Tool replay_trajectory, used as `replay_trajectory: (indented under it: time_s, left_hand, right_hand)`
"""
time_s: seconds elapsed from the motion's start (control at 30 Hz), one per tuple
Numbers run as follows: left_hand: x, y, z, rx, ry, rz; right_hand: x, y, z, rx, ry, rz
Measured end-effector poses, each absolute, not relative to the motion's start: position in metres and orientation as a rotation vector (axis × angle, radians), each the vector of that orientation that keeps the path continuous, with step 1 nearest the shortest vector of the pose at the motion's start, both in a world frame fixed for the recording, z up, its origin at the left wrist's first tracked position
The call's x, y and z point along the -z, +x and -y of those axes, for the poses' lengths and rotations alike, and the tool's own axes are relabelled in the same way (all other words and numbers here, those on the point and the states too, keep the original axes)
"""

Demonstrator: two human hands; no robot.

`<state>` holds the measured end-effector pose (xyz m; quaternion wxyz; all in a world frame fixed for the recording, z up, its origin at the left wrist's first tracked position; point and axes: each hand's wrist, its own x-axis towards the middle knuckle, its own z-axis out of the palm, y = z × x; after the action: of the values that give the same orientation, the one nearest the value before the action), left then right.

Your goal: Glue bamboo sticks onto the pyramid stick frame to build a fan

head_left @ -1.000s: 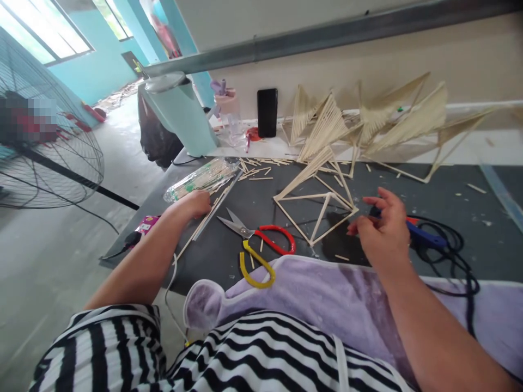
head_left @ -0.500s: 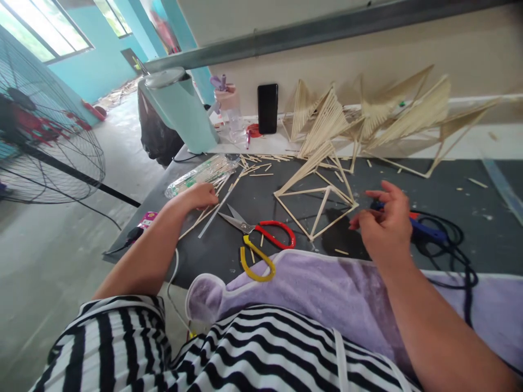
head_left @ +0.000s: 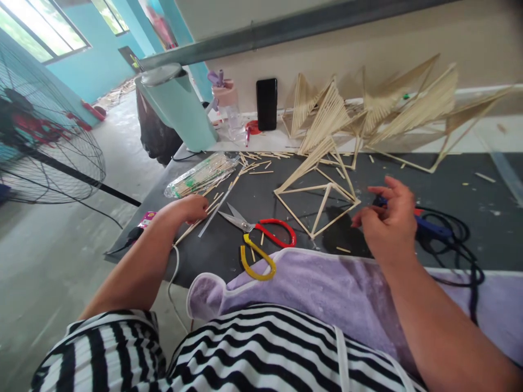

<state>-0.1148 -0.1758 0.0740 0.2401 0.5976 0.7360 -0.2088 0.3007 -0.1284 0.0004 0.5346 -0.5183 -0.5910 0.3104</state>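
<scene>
My left hand [head_left: 193, 209] is closed, its fingers curled down among thin wooden sticks [head_left: 188, 233] at the left of the dark table; they seem to pinch one stick, though the fingertips are partly hidden. My right hand [head_left: 388, 220] hovers with fingers bent but apart, holding nothing, beside a blue glue gun [head_left: 433, 228] with a dark cord. Between my hands stands an open frame of glued sticks [head_left: 324, 204]. Scissors [head_left: 249, 226] with one red and one yellow handle lie with blades parted, left of the frame. A clear glue stick [head_left: 214, 215] lies near my left hand.
A plastic packet of sticks [head_left: 200, 174] lies behind my left hand. Larger stick structures [head_left: 388, 114] line the wall, near a black phone [head_left: 267, 104], a pink-lidded bottle [head_left: 226, 100] and a teal tumbler [head_left: 180, 109]. A purple cloth [head_left: 310, 283] covers the front edge.
My left hand has drawn back slightly left and toward me, and the stick end under it has shifted the same way. My right hand stays raised, nearly unmoved.
</scene>
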Motion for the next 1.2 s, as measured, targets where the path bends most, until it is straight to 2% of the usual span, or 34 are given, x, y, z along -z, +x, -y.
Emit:
replay_trajectory:
  time_s: [0.1,0.23,0.4,0.53,0.73,0.9,1.2]
  left_hand:
    - [-0.088,-0.111,0.175,0.516,1.659,-1.991]
    - [-0.13,-0.099,0.165,0.348,1.764,-1.914]
    - [-0.164,-0.063,0.122,0.092,1.953,-1.671]
    - [-0.15,-0.027,0.07,-0.06,1.856,-1.638]
    - [-0.094,0.007,0.01,0.129,1.684,-1.709]
    - [-0.059,0.001,-0.009,0.106,1.711,-1.779]
    - [-0.068,-0.022,-0.009,-0.142,1.689,-1.856]
  right_hand:
    - [-0.004,0.299,0.13,-0.743,-1.234,1.399]
    - [-0.006,0.298,0.13,-0.761,-1.217,1.38]
    - [-0.002,0.298,0.127,-0.756,-1.138,1.33]
    - [-0.002,0.299,0.126,-0.776,-1.121,1.302]
    - [-0.001,0.299,0.125,-0.779,-1.108,1.313]
    - [0.002,0.299,0.124,-0.744,-1.088,1.318]
    - [0.0,0.298,0.128,-0.668,-1.057,1.359]
